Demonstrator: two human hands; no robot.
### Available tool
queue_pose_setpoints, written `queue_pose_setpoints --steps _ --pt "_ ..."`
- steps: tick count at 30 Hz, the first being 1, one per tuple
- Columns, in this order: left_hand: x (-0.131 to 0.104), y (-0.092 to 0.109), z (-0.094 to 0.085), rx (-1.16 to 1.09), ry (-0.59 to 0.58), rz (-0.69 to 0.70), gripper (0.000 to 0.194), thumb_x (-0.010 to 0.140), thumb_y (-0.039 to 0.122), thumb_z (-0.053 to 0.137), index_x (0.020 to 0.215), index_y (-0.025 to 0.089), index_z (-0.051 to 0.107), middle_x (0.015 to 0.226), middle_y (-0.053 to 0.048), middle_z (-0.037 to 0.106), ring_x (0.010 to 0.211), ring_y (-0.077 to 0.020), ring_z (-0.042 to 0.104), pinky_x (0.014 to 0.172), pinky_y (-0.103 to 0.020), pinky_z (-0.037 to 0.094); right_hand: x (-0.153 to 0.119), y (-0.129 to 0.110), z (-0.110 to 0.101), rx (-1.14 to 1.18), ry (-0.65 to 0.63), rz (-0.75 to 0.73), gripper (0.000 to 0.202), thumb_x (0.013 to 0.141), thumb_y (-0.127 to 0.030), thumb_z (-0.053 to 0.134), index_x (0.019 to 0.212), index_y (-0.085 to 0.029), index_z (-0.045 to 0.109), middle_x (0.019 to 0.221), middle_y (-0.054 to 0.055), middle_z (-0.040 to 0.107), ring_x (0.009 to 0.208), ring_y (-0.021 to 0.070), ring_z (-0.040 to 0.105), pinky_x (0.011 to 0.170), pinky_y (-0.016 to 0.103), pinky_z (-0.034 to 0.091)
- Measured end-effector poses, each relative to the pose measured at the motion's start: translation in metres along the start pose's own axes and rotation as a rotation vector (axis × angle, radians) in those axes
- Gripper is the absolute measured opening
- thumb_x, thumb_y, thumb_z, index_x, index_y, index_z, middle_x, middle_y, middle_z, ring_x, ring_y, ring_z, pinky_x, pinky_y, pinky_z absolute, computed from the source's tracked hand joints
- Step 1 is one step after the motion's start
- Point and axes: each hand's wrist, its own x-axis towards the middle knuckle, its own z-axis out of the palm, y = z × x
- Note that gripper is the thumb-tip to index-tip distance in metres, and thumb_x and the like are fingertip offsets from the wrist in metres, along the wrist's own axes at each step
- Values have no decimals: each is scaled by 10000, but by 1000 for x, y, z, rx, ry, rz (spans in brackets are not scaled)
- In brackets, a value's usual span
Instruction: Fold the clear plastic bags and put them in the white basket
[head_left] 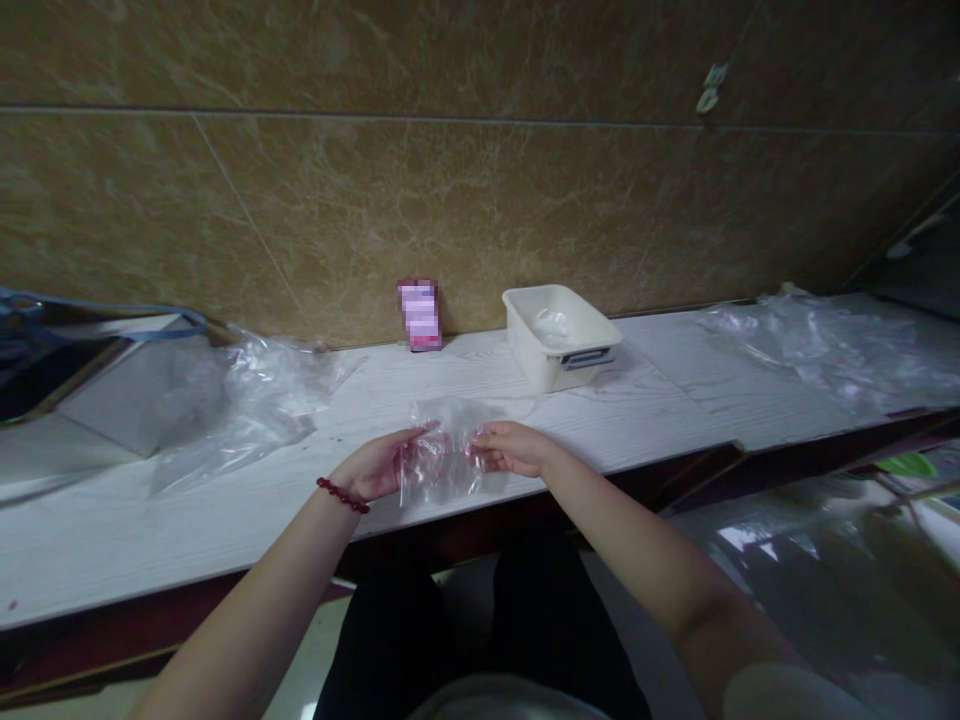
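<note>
A clear plastic bag (442, 480) is stretched between my two hands near the front edge of the white table. My left hand (381, 462), with a dark red bead bracelet (343, 496) at its wrist, grips the bag's left side. On the opposite side, my right hand (508, 448) has its fingers closed on the bag. Some fingertips show blurrily through the film. Behind my right hand stands a cream plastic bin (532, 355) with a grey handle and some clear plastic inside.
A phone (421, 315) leans against the brown tiled wall (450, 200). Clear plastic bags (270, 390) are heaped at left beside a white box (112, 400). More clear plastic (832, 345) lies at right. The white tabletop (187, 535) ends just before my legs.
</note>
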Motion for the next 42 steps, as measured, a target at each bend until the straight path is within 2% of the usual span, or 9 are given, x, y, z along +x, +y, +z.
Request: queue_pose_setpoints --steps 4,8,12,20,23,26,30,37,42 --pt "3 -6 -10 30 -15 18 266 753 89 484 1013 83 542 769 -82 647 628 -134 617 583 -234 518 0 2 2 -72 74 -2 187 680 -244 627 802 -171 506 678 12 611 573 77 569 445 138 395" --pt "0 -5 -16 90 -39 51 348 741 83 503 1086 131 499 739 -47 642 577 -111 614 473 -169 491 -1 0 5 -124 98 -41 210 711 -224 583 898 -197 490 643 -3 610 485 64 527 424 149 384" --pt "-2 -5 -20 123 -68 76 399 748 130 526 1137 191 460 794 -37 637 621 -108 617 524 -197 514 -1 -1 7 -118 150 -101 156 728 -201 554 880 -187 522 593 -23 582 450 51 491 412 149 379" --pt "-8 -3 -16 87 -92 128 273 698 79 498 955 167 525 747 -18 608 569 -89 587 523 -193 496 1 -2 14 30 190 -150 83 670 -85 532 703 -155 564 635 -25 604 502 52 528 484 169 419" --pt "-9 -2 -14 19 -110 124 183 714 155 443 864 158 548 708 -36 600 556 -104 578 507 -206 486 1 -2 17 51 224 -184 55 661 -103 541 672 -155 557 608 -29 594 500 69 539 484 187 415" --pt "-7 -6 -14 30 -68 130 126 745 216 449 777 151 552 676 -36 589 561 -104 567 522 -205 480 -1 -3 17 50 231 -206 60 680 -119 520 643 -154 551 550 -33 565 483 73 531 488 196 403" --pt "-3 -13 -12 119 17 148 70 717 172 545 775 134 558 641 -8 568 558 -74 538 519 -162 453 -5 -2 15 -12 212 -215 148 655 -44 451 594 -143 543 518 -33 551 454 54 490 485 180 371" --pt "-5 -17 5 160 64 234 169 720 254 565 871 189 525 688 21 551 540 -79 523 459 -186 435 -9 -4 16 -90 196 -251 223 588 11 386 528 -137 542 553 -31 549 499 50 477 542 188 386" --pt "0 -21 6 180 122 251 172 696 185 577 865 171 550 685 7 564 565 -82 529 493 -185 440 -9 -3 12 -230 229 -304 247 616 -28 372 567 -140 586 583 -20 564 517 56 470 526 186 386"
